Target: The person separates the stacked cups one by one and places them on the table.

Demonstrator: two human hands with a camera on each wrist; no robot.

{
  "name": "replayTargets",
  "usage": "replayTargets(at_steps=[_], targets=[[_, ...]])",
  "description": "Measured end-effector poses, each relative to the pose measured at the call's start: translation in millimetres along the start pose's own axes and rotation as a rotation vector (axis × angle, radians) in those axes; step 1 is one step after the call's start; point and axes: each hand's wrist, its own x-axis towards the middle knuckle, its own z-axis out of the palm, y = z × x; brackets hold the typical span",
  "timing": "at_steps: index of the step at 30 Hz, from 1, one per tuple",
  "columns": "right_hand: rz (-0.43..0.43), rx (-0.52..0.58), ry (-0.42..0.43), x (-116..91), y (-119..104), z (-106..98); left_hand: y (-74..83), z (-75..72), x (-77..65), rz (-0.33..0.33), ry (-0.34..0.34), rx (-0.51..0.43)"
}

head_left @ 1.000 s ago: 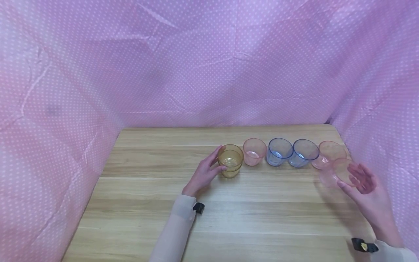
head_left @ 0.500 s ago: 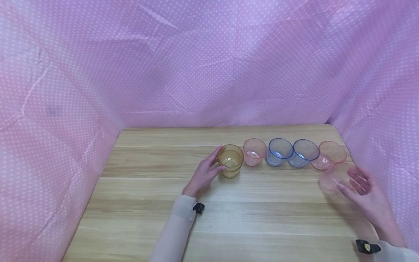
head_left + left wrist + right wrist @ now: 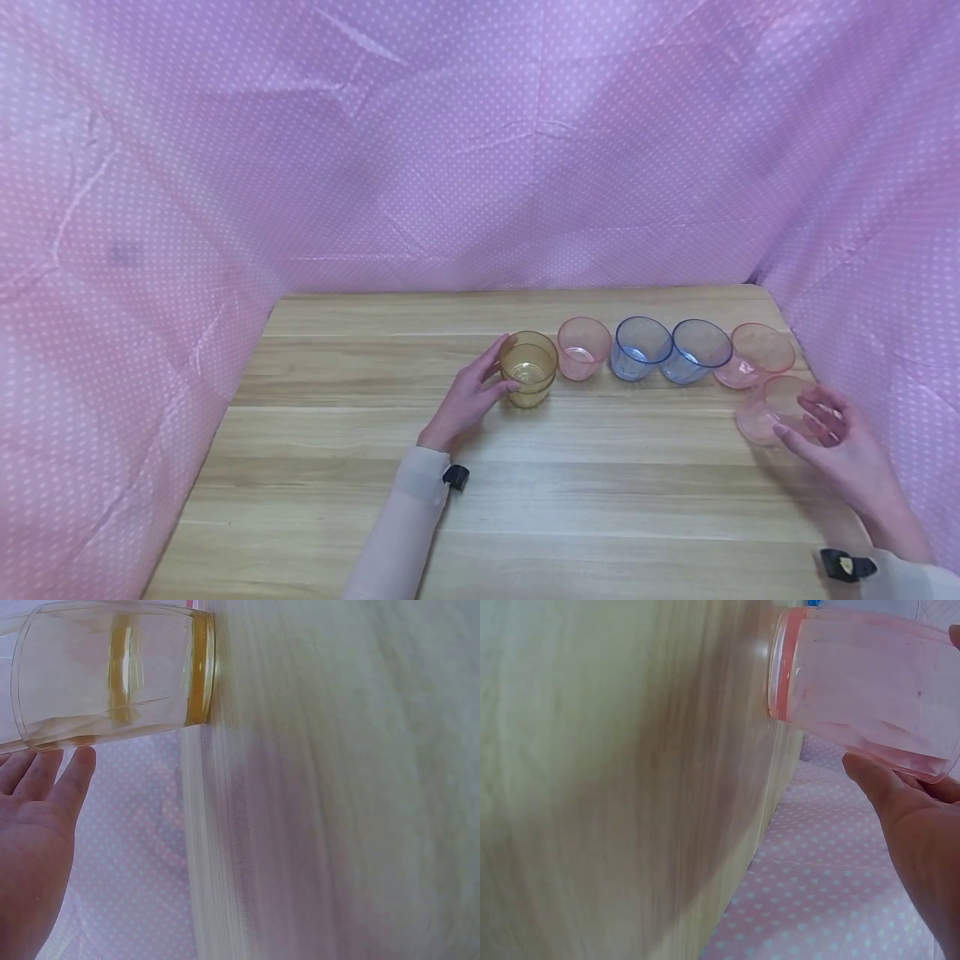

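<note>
In the head view my left hand [image 3: 468, 398] holds a stack of two nested yellow see-through cups [image 3: 528, 392], thumb at the front and fingers at the far left side. Two thick amber bases show through the clear wall of the cup stack [image 3: 157, 675] in the left wrist view. My right hand [image 3: 851, 446] holds a pink see-through cup [image 3: 759, 415] near the table's right side, thumb on its near side. In the right wrist view the pink cup [image 3: 862, 682] stands base down on the wood, with the thumb [image 3: 870, 776] against its wall.
A row runs right from the yellow stack: a pink cup [image 3: 583, 354], two blue cups [image 3: 637, 354] [image 3: 686, 362] and another pink cup [image 3: 750, 367], close behind the held one. Pink dotted cloth [image 3: 525, 167] surrounds the wooden table [image 3: 525, 500] at the back and sides.
My right hand has lowered the pink cup toward the table; its rim has moved down and slightly left in the head view. The left hand and yellow stack have stayed still.
</note>
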Motion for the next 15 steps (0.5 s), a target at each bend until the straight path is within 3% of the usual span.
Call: replayTargets(at_steps=[15], targets=[[0.012,-0.047,-0.017,2.2,2.8,-1.2,-0.1,0.3,-0.9,-0.006,0.002,0.005]])
